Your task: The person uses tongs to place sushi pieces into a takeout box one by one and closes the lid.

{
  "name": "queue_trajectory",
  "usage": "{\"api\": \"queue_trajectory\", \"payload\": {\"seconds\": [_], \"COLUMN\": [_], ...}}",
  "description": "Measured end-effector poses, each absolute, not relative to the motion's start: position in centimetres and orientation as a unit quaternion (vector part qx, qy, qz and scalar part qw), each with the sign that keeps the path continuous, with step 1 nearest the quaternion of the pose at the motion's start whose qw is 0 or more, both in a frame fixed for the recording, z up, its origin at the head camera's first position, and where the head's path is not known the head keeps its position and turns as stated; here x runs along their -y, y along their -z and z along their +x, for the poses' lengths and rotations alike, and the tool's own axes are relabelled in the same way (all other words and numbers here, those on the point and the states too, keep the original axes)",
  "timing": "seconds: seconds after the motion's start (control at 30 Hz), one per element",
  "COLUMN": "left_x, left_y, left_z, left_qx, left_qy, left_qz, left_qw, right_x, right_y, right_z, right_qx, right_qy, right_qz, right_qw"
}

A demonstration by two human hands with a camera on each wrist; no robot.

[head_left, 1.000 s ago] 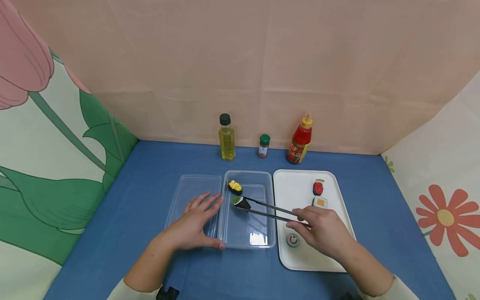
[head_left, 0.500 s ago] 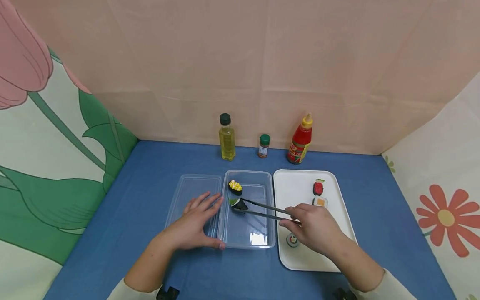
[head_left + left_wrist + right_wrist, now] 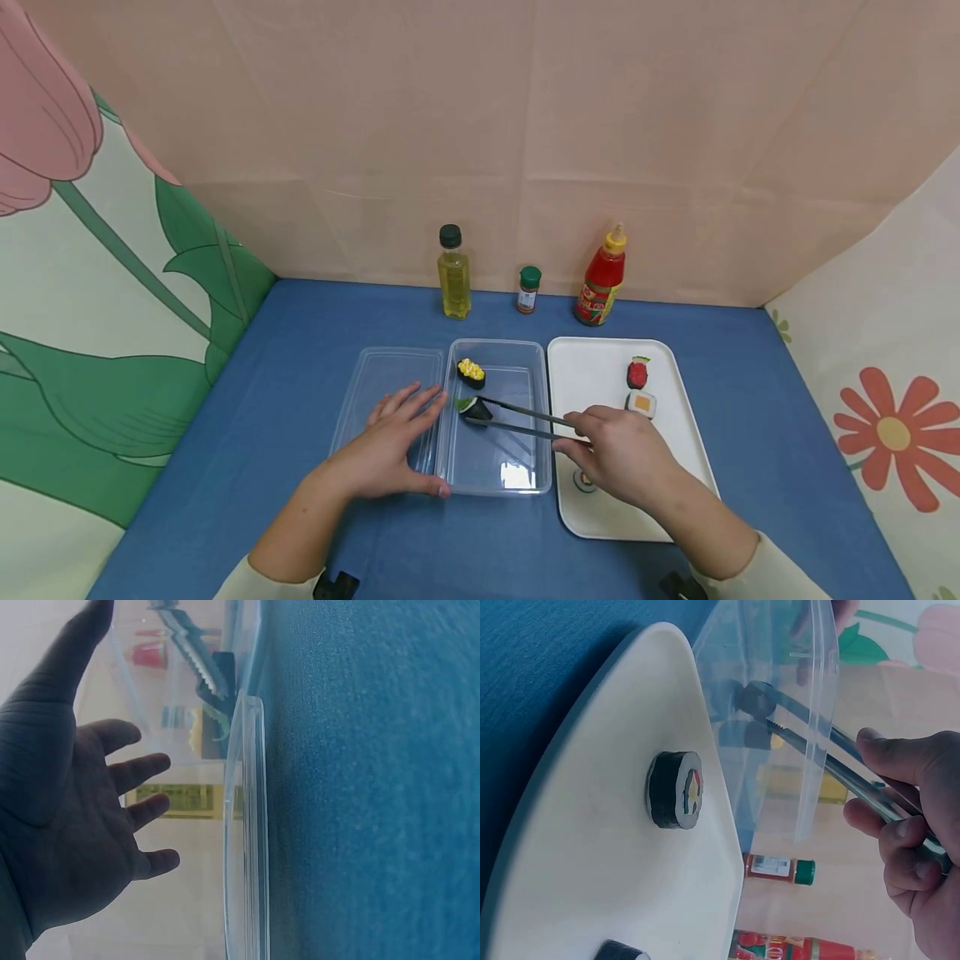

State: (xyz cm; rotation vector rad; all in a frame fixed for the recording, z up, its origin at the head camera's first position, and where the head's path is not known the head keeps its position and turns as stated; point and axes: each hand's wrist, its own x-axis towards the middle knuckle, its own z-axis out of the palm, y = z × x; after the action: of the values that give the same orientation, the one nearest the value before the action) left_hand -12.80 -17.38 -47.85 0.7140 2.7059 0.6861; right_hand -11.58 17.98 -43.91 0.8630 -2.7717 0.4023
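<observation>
My right hand (image 3: 618, 454) grips metal tongs (image 3: 525, 419) whose tips pinch a black sushi piece with green on top (image 3: 474, 408), held inside the clear plastic box (image 3: 525, 487) near its left wall. A yellow-topped sushi piece (image 3: 471, 373) lies in the box's far left corner. My left hand (image 3: 386, 446) rests flat, fingers straight, on the clear lid (image 3: 375, 371) beside the box, thumb against the box's near left corner. In the right wrist view the tongs (image 3: 832, 761) reach into the box past a round roll (image 3: 675, 789) on the white tray (image 3: 592, 847).
The white tray (image 3: 592, 375) to the right of the box carries a red-topped piece (image 3: 637, 374), an orange-topped piece (image 3: 641, 404) and a round roll (image 3: 583, 481). An oil bottle (image 3: 453, 273), a spice jar (image 3: 528, 290) and a ketchup bottle (image 3: 602, 279) stand along the back wall.
My right hand and the tongs have shifted left, carrying the black sushi piece a little farther toward the box's left wall. The left hand has stayed put.
</observation>
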Motion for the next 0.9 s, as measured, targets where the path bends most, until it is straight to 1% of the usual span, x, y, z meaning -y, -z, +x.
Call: {"api": "queue_trajectory", "payload": {"seconds": [0.37,0.63,0.9], "left_x": [17.4,17.3,17.2], "left_y": [47.7,47.7,47.7], "left_z": [-13.0,-13.0,-12.7], "left_qx": [-0.931,-0.931,-0.932], "left_qy": [-0.235,-0.233,-0.233], "left_qz": [0.247,0.249,0.237], "left_qw": [0.133,0.132,0.142], "right_x": [-18.4,-19.4,-20.6], "right_y": [43.8,44.3,44.7], "right_z": [-11.4,-10.9,-10.0], "right_qx": [0.941,0.929,0.918], "right_qy": [-0.147,-0.168,-0.196], "right_qz": [0.285,0.296,0.293], "right_qw": [0.105,0.142,0.179]}}
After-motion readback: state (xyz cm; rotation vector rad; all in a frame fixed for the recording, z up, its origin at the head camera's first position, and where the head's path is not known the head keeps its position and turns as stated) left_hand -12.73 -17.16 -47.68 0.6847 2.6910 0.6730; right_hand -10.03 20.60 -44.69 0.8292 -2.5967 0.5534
